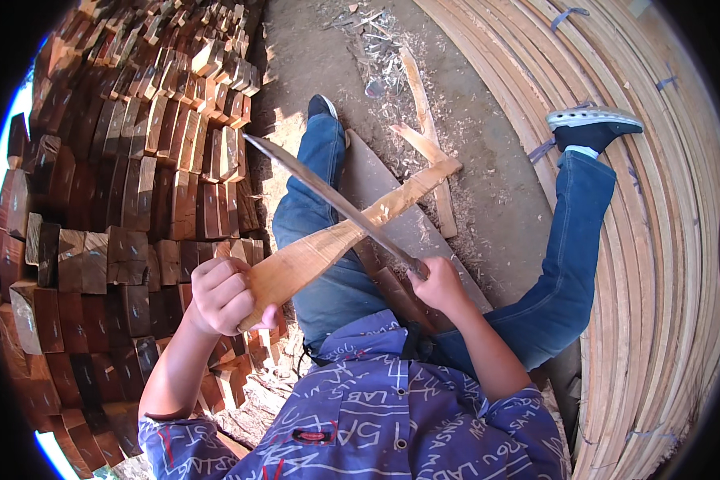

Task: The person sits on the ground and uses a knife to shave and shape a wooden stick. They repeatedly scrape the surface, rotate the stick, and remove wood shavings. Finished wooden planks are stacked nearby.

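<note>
My left hand [226, 294] is closed round the broad near end of a paddle-shaped piece of wood [308, 258], its fingers wrapped over the edge. The wood slants up to the right and narrows toward its far end, which lies above a board on the ground. In my right hand [440, 286] is the handle end of a long, narrow metal blade [316, 186]. The blade crosses over the wood and points up to the left. Most of its handle is hidden by my fingers; whether the blade touches the wood I cannot tell.
Stacks of cut wood blocks [140, 196] rise along the left. Long bundled strips of wood [616, 264] curve along the right. A flat board [416, 224] lies between my spread legs. Beyond it are an offcut strip [421, 96] and scattered shavings [384, 60].
</note>
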The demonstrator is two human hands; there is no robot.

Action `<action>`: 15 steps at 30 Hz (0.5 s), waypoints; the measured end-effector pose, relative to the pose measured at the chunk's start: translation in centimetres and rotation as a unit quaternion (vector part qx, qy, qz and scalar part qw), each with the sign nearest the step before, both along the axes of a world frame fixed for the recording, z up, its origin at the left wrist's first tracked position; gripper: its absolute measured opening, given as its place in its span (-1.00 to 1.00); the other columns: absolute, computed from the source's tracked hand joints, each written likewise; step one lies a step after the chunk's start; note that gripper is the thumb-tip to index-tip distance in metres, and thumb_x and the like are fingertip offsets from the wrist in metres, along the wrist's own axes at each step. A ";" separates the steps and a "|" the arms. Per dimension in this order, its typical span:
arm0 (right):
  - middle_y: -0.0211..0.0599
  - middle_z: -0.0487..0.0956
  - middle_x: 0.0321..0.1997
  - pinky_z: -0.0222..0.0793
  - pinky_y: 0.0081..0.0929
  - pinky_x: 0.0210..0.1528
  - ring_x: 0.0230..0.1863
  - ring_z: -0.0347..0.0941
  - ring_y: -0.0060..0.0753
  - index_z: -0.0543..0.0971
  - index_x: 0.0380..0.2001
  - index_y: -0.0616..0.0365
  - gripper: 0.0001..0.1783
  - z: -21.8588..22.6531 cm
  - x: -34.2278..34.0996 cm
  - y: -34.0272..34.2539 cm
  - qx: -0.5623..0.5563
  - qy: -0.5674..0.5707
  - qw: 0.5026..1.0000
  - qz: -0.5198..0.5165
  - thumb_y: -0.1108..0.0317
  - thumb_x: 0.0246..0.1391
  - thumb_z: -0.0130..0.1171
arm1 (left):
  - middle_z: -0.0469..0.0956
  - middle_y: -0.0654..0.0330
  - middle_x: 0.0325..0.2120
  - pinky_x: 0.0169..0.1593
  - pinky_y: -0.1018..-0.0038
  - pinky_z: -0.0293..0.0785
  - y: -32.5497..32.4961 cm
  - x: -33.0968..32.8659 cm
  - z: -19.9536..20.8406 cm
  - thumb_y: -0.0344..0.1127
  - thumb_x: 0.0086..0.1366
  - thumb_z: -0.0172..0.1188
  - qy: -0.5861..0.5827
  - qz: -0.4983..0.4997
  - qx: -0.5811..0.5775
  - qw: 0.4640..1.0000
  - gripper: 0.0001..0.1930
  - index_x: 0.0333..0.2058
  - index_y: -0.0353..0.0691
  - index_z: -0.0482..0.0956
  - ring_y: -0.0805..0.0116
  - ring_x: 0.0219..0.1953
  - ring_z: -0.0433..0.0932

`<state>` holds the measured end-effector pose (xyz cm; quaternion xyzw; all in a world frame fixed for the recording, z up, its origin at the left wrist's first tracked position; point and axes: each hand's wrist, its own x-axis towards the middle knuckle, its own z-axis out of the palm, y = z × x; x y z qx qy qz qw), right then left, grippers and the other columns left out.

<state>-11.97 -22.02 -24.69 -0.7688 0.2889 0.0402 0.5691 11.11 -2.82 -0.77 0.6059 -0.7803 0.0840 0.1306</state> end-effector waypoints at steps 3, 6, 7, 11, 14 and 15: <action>0.11 0.61 -0.44 0.46 -0.03 -0.22 -0.29 0.57 0.20 0.65 -0.38 0.24 -0.76 -3.6 -1.5 -0.9 -0.028 0.071 0.997 0.003 0.25 -0.02 0.26 | 0.16 0.34 -0.76 -0.50 0.47 0.54 1.0 -1.1 -0.7 -0.23 0.05 0.29 0.019 -0.009 0.013 1.000 -0.54 -0.77 -0.11 0.14 0.35 -0.68 0.32; 0.17 0.60 -0.43 0.46 -0.02 -0.20 -0.28 0.56 0.24 0.63 -0.38 0.31 -0.69 -2.2 -1.4 -0.2 -0.010 0.065 0.997 0.025 0.21 0.02 0.26 | 0.18 0.34 -0.76 -0.50 0.47 0.54 1.8 -0.7 -1.2 -0.24 0.05 0.28 0.008 0.028 0.014 0.999 -0.55 -0.77 -0.11 0.13 0.35 -0.68 0.32; 0.19 0.60 -0.43 0.46 -0.02 -0.19 -0.28 0.56 0.26 0.62 -0.38 0.34 -0.67 -1.0 -1.1 0.2 0.003 0.060 0.998 0.033 0.20 0.04 0.26 | 0.18 0.34 -0.76 -0.50 0.47 0.54 2.1 -0.3 -1.2 -0.24 0.04 0.27 0.010 0.038 0.009 0.999 -0.55 -0.77 -0.11 0.13 0.35 -0.68 0.33; 0.09 0.56 -0.53 0.40 -0.15 -0.38 -0.47 0.53 0.15 0.61 -0.36 0.31 -0.74 5.0 -0.4 1.3 0.052 -0.043 0.998 0.014 0.28 0.02 0.29 | 0.23 0.32 -0.77 -0.54 0.45 0.52 1.8 0.1 -1.2 -0.22 0.07 0.28 0.018 0.033 0.006 0.999 -0.54 -0.77 -0.12 0.14 0.34 -0.70 0.35; 0.06 0.56 -0.54 0.40 -0.15 -0.40 -0.47 0.54 0.14 0.63 -0.39 0.28 -0.75 6.2 0.4 1.2 0.038 -0.108 0.993 0.034 0.27 0.00 0.30 | 0.29 0.25 -0.72 -0.60 0.45 0.47 0.8 0.3 -0.6 -0.24 0.03 0.26 0.008 0.031 0.001 0.999 -0.58 -0.74 -0.17 0.17 0.27 -0.68 0.40; 0.06 0.58 -0.52 0.43 -0.12 -0.35 -0.42 0.55 0.15 0.64 -0.39 0.25 -0.76 5.0 0.6 1.1 0.018 -0.067 0.998 0.012 0.27 -0.03 0.29 | 0.32 0.22 -0.70 -0.63 0.44 0.45 0.6 0.3 -0.4 -0.25 0.01 0.26 0.004 0.030 -0.002 1.000 -0.60 -0.72 -0.19 0.18 0.24 -0.67 0.43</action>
